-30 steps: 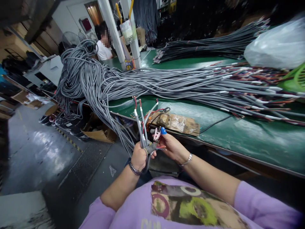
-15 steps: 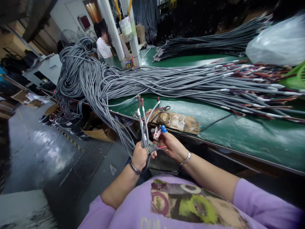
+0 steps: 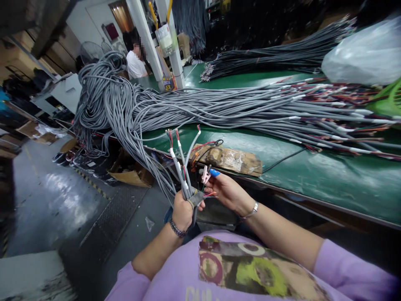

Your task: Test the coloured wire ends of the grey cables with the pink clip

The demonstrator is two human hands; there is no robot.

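Note:
Several grey cables [image 3: 181, 169] with white-banded ends and bare coloured wires stand up out of my left hand [image 3: 182, 212], which is closed around them. A grey-wrapped thumb lies across the bundle. Short red and orange wires [image 3: 210, 194] stick out to the right of that thumb. Beside them, my right hand [image 3: 226, 190] has its fingers pinched at a small pink clip [image 3: 205, 174]. Blue covering wraps a fingertip of this hand. A thin dark green wire runs just below the clip.
A wooden board [image 3: 234, 160] lies at the near edge of the green table [image 3: 313, 179]. Long grey cables [image 3: 219, 104] cross the table, and darker ones [image 3: 275, 58] lie behind. A person [image 3: 136, 62] is at the back left.
The upright cable ends in my left hand have tilted and moved left. My right hand has turned slightly and shifted a little, with the clip still at its fingertips.

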